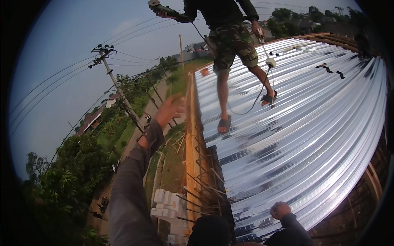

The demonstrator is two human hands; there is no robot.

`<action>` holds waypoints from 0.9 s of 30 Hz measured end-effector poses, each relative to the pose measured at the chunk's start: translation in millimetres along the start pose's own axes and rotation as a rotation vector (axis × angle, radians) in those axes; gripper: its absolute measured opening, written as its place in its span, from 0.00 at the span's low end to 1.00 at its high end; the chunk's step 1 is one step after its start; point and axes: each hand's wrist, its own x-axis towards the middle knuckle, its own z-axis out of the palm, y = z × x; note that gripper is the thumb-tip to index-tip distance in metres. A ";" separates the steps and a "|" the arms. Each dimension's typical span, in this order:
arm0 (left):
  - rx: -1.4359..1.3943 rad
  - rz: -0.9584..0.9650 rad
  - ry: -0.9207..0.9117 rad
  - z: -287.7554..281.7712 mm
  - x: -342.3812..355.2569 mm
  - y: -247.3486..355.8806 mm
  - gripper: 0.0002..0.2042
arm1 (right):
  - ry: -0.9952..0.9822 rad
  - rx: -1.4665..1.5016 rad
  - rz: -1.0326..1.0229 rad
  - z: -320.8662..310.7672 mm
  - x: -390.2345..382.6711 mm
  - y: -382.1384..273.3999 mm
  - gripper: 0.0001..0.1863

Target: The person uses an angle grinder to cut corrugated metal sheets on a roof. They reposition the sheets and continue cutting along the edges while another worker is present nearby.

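My left hand is raised over the roof's left edge, slightly blurred. Its fingers are stretched out and nothing shows in it. Low over the ribbed silver metal decking, my right hand is closed in a fist with nothing visible in it; whether it touches the sheet I cannot tell. A co-worker in camouflage shorts and sandals stands on the decking ahead. One of that person's hands lifts an angle grinder; the other grips a white plug-like piece on a cord.
A wooden edge board runs along the drop on the left. Bent rebar sticks up beside it. A cable loops over the decking by the co-worker's feet. Pale blocks are stacked below. A utility pole with wires stands at left.
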 end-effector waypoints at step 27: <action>-0.851 0.244 0.645 12.7 246.0 -130.7 0.36 | -0.051 -0.049 0.028 -15.8 15.1 -6.2 0.07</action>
